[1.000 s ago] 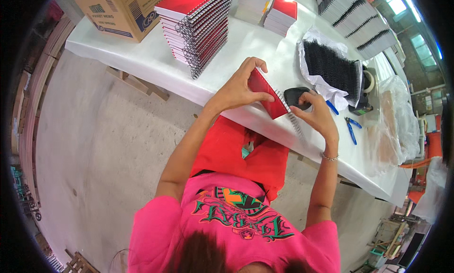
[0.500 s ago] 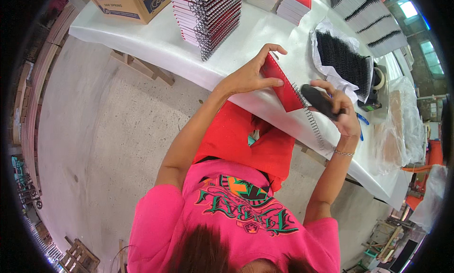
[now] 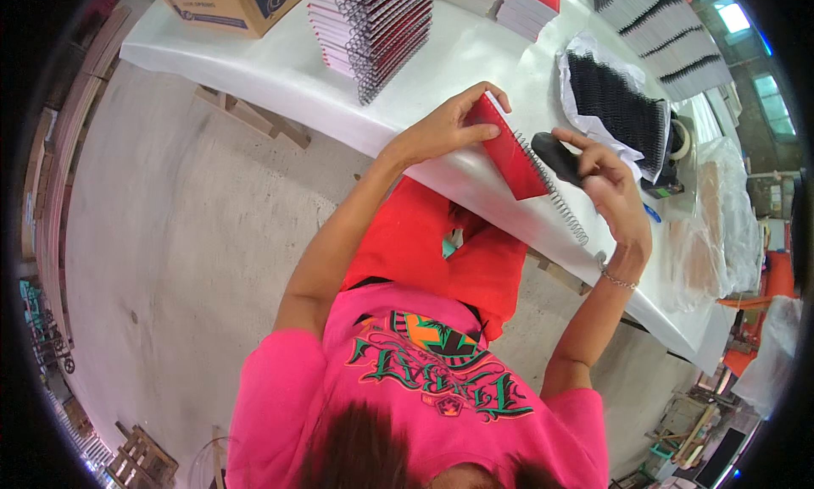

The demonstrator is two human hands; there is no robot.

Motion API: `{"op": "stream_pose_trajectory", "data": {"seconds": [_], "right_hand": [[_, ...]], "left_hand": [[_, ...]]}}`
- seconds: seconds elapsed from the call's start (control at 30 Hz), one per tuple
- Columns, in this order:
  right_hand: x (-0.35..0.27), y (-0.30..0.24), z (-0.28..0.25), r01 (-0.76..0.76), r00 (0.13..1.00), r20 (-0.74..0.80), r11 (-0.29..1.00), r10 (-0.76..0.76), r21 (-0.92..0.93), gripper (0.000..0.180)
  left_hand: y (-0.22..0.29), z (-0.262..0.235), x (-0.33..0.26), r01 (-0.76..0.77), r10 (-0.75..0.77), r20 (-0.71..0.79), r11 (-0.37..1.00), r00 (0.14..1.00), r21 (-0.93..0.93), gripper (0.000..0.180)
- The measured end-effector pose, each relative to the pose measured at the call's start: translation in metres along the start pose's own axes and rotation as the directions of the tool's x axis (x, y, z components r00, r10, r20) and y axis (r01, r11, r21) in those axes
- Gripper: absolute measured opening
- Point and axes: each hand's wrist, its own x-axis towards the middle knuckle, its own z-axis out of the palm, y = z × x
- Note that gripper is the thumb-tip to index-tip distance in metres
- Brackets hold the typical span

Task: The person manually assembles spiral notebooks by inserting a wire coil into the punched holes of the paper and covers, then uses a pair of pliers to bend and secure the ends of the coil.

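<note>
Over the table's front edge, my left hand [image 3: 445,131] is closed on a small red notebook [image 3: 517,169], thumb on its cover and fingers behind. A dark wire coil [image 3: 566,216] runs along the notebook's right edge, and its lower end hangs free past the corner. My right hand [image 3: 612,184] grips a black, rounded, oblong tool [image 3: 556,159], its kind unclear. The tool's tip lies against or very close to the coil; whether they touch I cannot tell. Motion blurs some of the right fingers.
A stack of spiral-bound notebooks [image 3: 386,44] stands beyond my left hand, near a cardboard box [image 3: 225,8]. Black coils [image 3: 615,108] lie on white wrapping at right. Red-covered pads [image 3: 530,8], paper stacks [image 3: 666,36], a tape roll [image 3: 681,140] and clear plastic [image 3: 721,226] share the white table [image 3: 254,74].
The coil has moved up along the notebook's edge, and less of it hangs loose. My right hand and the black tool have shifted slightly left. The left hand keeps its hold.
</note>
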Motion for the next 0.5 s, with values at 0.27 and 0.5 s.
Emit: {"op": "stream_pose_trajectory", "data": {"seconds": [0.27,0.5], "right_hand": [[0.013,0.005,0.015,-0.16,0.971,-0.221,0.932,0.09,-0.324,0.028],[0.009,-0.005,0.009,-0.083,0.966,-0.248,0.996,0.071,-0.037,0.025]], "left_hand": [[-0.004,-0.003,0.0,-0.004,0.005,0.004,0.996,1.0,-0.085,0.032],[-0.001,0.002,0.004,-0.033,0.034,0.012,0.997,0.999,-0.075,0.039]]}}
